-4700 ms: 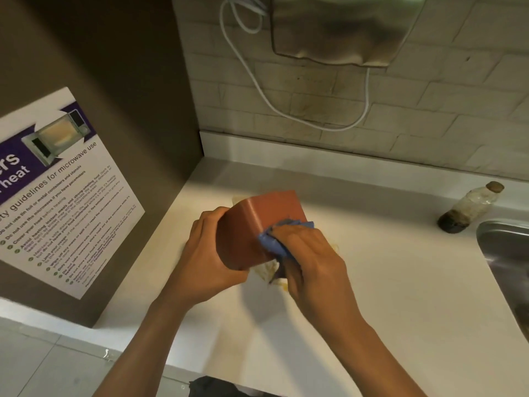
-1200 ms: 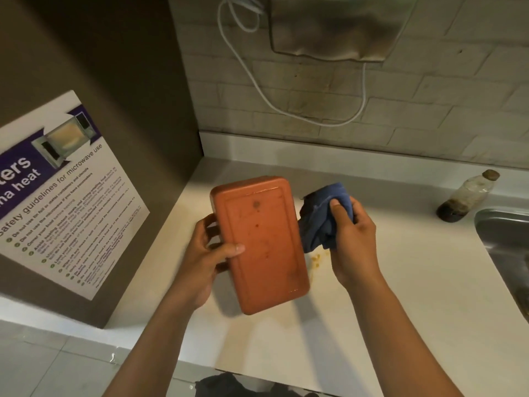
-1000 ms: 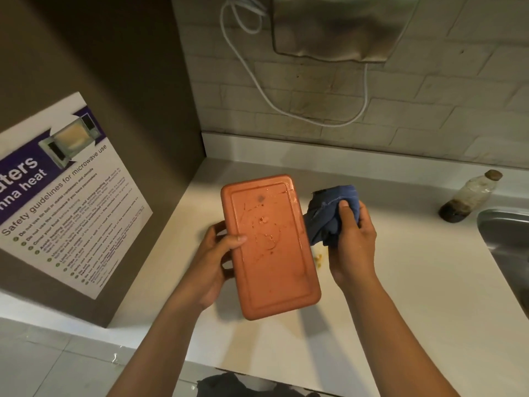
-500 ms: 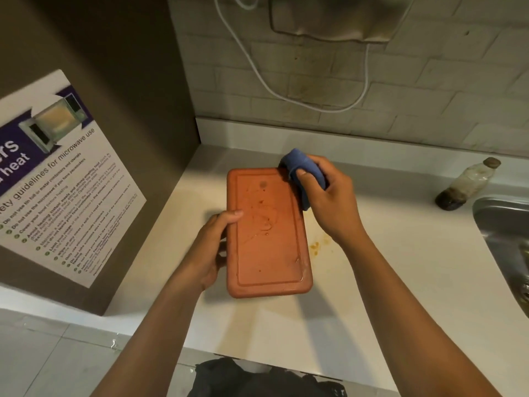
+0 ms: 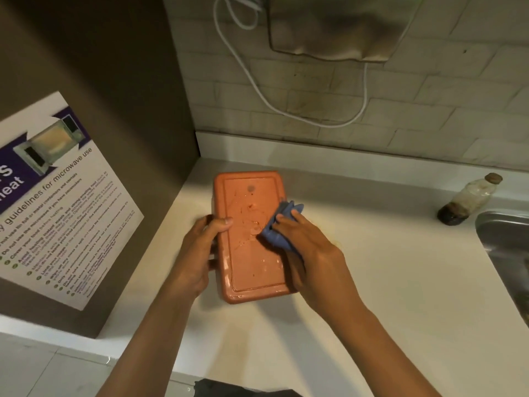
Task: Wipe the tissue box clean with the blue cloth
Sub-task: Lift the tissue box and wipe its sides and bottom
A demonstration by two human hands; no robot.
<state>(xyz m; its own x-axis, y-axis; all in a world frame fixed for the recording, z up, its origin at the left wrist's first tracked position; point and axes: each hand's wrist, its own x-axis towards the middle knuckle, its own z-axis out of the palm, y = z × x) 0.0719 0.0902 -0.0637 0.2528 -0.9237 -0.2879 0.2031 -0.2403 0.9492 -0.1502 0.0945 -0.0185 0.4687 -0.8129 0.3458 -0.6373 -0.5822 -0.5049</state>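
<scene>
While the left hand [image 5: 197,247] clamped the tissue box [image 5: 250,236] along its left long edge, thumb hooked over the top face and fingers curled underneath, the box was tipped broad face up, just above the counter [image 5: 400,296]. That grip looked chosen to brace the box against wiping pressure and keep the flat face toward the wearer. The right hand [image 5: 309,247], at the box's right edge, had its fingers closed around the bunched blue cloth [image 5: 279,227] and pressed it onto the face about mid-length. Wet streaks and small specks showed on the face left of the cloth, so the wipe was probably partway done; whether the box's underside touched the counter was hard to tell.

Count: one box, one cloth, two hands. Well right of the box, one grimy bottle [image 5: 469,200] stood beside one sink [image 5: 503,247]. Left of the box, one microwave notice [image 5: 57,196] was on the cabinet side. Above it, one white cable [image 5: 315,118] looped on the wall.
</scene>
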